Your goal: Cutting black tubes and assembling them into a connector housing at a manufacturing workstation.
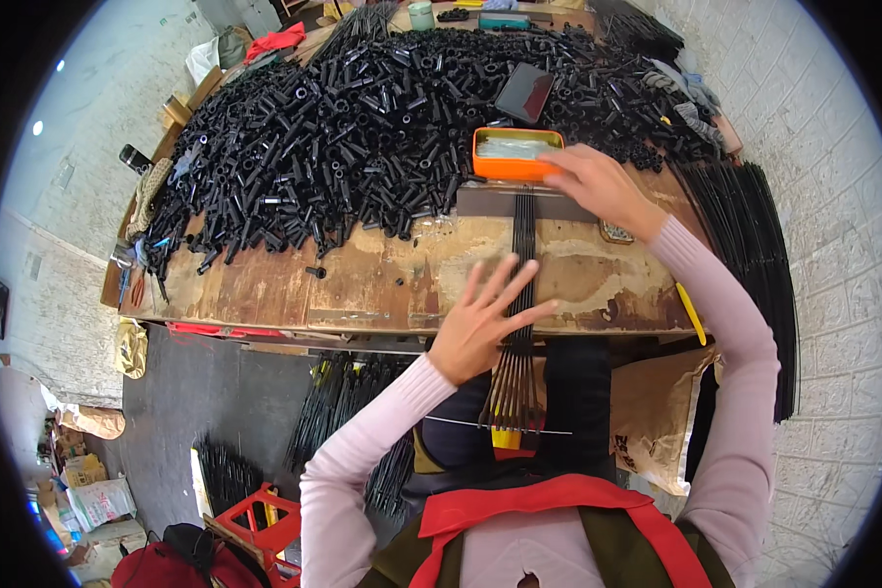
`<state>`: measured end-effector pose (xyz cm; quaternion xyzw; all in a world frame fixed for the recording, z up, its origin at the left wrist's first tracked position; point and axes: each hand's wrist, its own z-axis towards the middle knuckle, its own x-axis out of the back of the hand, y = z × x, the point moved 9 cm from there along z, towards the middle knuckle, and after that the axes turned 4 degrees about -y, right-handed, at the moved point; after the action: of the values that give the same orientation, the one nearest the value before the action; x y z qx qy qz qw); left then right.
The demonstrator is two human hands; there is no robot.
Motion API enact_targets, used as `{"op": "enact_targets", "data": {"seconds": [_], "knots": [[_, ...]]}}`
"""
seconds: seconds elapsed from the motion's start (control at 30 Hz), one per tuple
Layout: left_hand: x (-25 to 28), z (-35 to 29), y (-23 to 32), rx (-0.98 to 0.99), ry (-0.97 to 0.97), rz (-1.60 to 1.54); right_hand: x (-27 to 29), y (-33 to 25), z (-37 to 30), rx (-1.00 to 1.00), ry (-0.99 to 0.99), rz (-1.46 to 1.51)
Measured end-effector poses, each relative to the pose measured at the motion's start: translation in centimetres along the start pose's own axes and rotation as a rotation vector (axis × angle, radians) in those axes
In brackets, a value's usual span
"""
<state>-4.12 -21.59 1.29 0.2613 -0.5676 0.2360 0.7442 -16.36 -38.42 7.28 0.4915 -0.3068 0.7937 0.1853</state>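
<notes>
Worn wooden workbench [363, 284] against a white brick wall, back half buried under a huge heap of short black tubes [363, 127]. A row of thin black rods [522, 255] runs from the bench's near edge toward an orange tin [515, 154]. Left hand [482, 318] lies flat on the rods, fingers spread; right hand [598, 184] touches the tin's right side, fingers together.

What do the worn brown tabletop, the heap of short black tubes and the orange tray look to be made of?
The worn brown tabletop looks like wood: stained, patchy boards. The heap of short black tubes seems to be plastic, dull black with hollow ends, though metal can't be ruled out. The shallow orange tray under the right hand looks like smooth plastic or painted tin.
</notes>
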Motion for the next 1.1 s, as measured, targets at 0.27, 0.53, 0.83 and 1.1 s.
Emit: {"op": "enact_targets", "data": {"seconds": [0.27,0.53,0.83,1.1], "knots": [[1.4,6.9,-7.0,-0.02,0.211,-0.195,-5.8,-16.3,-10.5,0.03,-0.398,0.865],[-3.3,9.0,-10.2,0.21,0.145,-1.034,1.7,-14.7,-6.5,-0.109,-0.152,0.794],[5.3,-0.3,8.0,0.168,-0.047,-1.846,18.0,-18.4,-1.4,-0.049,0.013,1.04],[8.5,-3.0,12.7,0.033,-0.021,-1.753,19.0,-22.9,-4.2,-0.135,-0.037,1.037]]}}
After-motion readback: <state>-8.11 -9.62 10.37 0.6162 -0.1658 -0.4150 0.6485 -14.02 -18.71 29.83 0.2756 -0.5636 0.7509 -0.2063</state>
